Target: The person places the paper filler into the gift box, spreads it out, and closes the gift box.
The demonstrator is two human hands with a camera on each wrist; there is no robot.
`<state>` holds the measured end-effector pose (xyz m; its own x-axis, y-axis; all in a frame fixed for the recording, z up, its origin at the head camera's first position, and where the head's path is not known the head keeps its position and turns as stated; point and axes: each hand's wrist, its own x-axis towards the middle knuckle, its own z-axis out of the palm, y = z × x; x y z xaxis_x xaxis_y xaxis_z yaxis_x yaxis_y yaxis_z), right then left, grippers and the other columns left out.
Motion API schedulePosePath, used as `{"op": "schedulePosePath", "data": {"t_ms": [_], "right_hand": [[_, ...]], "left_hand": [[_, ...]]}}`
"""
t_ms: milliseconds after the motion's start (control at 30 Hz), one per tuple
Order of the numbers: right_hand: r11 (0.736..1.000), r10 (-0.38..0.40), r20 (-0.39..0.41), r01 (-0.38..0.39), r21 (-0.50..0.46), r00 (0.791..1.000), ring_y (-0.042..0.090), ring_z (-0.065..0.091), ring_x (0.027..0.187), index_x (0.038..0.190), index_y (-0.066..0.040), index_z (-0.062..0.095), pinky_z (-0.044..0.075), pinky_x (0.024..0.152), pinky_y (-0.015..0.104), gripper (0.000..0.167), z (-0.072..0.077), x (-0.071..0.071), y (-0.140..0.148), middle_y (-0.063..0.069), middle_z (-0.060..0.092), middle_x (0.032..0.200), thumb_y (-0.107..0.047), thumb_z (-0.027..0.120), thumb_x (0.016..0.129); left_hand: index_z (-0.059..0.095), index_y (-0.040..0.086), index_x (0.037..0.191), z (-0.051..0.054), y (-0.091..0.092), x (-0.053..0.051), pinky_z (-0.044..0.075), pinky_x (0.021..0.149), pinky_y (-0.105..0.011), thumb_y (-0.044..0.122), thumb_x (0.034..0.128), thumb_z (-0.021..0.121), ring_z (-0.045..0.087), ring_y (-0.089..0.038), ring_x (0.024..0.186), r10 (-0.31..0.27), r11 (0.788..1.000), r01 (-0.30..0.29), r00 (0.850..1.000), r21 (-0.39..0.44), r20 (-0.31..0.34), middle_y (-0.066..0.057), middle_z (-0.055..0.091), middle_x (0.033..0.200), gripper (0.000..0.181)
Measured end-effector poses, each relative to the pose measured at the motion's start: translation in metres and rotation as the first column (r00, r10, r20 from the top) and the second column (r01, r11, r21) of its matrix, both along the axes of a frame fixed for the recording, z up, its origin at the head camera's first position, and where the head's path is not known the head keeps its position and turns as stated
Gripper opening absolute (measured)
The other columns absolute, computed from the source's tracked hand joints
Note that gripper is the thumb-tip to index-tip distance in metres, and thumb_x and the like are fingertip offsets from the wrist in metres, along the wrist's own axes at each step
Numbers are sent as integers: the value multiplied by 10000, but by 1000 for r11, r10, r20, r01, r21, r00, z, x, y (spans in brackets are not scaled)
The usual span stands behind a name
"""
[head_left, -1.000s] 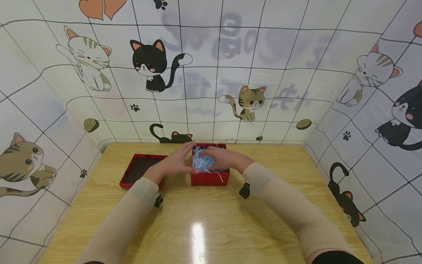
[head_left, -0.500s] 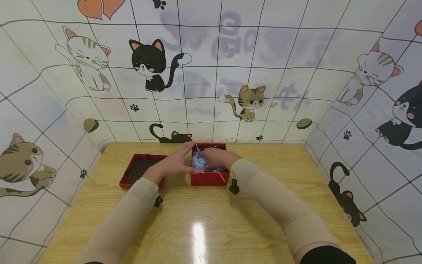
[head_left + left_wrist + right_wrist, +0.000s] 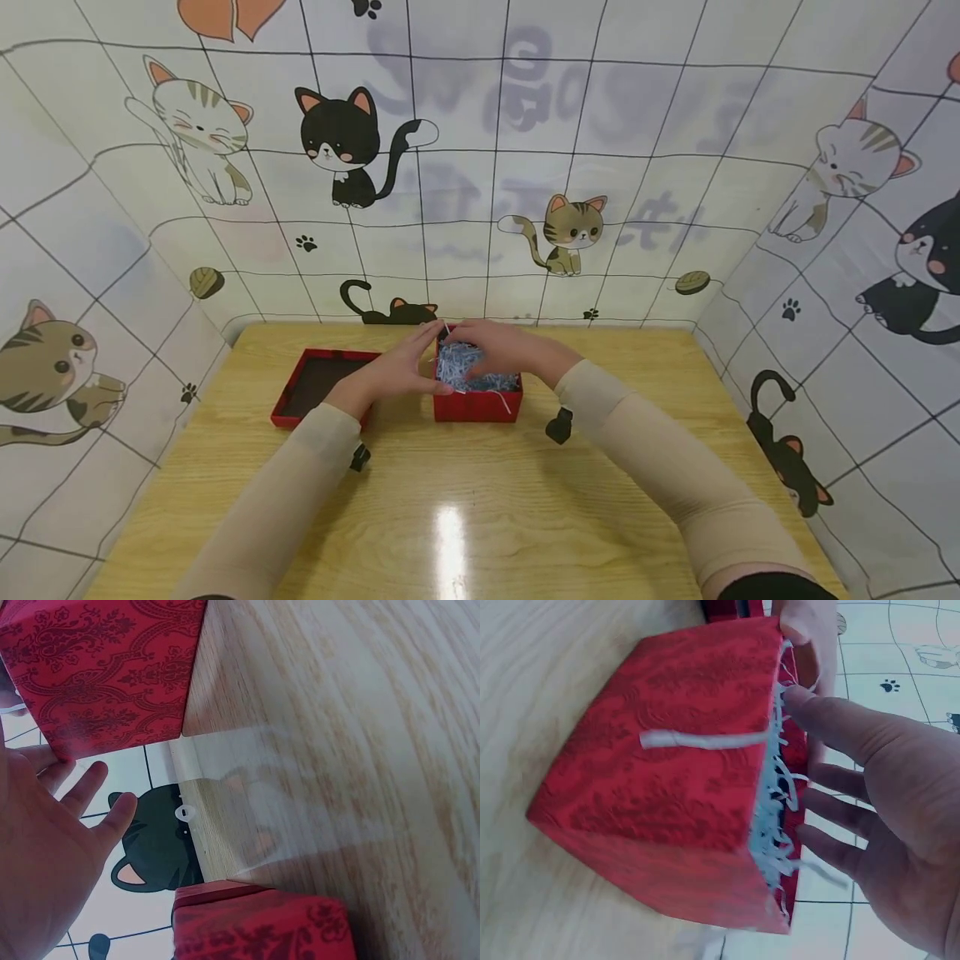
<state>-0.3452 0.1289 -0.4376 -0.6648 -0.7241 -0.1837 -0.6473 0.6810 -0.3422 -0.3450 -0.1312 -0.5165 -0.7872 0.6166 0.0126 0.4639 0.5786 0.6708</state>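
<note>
One red damask-patterned box (image 3: 476,407) held shredded paper (image 3: 456,364)

In the head view, a cat-print backdrop (image 3: 465,108) filled the upper frame and a wooden table (image 3: 600,500) the lower middle. The box stood on it at the frame's centre; a shallow red lid (image 3: 322,385) lay left of centre. The left hand (image 3: 397,367) rested against the box's left side, fingers spread apart. The right hand (image 3: 506,347) reached over its opening, thumb and fingers apart. One pale strip (image 3: 705,740) hung over the front wall.
</note>
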Motion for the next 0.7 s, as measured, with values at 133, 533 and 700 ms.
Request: {"op": "schedulePosePath", "data": {"t_ms": [133, 533, 700], "right_hand": [[999, 16, -10, -16, -32, 1000, 305, 415, 1585, 1607, -148, 573, 387, 1281, 478, 730, -11, -2, -4, 96, 460, 1715, -368, 880, 983], [995, -29, 51, 23, 101, 998, 292, 597, 1402, 1629, -100, 543, 478, 1210, 468, 683, -47, -16, -13, 136, 576, 1590, -315, 808, 1037], [982, -38, 32, 31, 185, 999, 301, 559, 1475, 1661, -84, 503, 433, 1248, 463, 712, -50, -20, -18, 152, 537, 1648, -297, 794, 1047]], "left_hand": [[107, 213, 1802, 0, -1, -1, 230, 1305, -681, 640, 877, 879, 66, -334, 1707, -8, 1000, 8, 1000, 7, -10, -23, 60, 1864, 1278], [106, 270, 1801, 0, 1, 1, 231, 1311, -663, 632, 868, 892, 70, -322, 1707, -1, 1000, 2, 1000, 8, -8, -43, 74, 1862, 1273], [104, 297, 1799, -1, 1, 1, 242, 1309, -658, 617, 871, 897, 68, -299, 1708, 3, 1000, -3, 1000, 9, -7, -16, 71, 1863, 1263]]}}
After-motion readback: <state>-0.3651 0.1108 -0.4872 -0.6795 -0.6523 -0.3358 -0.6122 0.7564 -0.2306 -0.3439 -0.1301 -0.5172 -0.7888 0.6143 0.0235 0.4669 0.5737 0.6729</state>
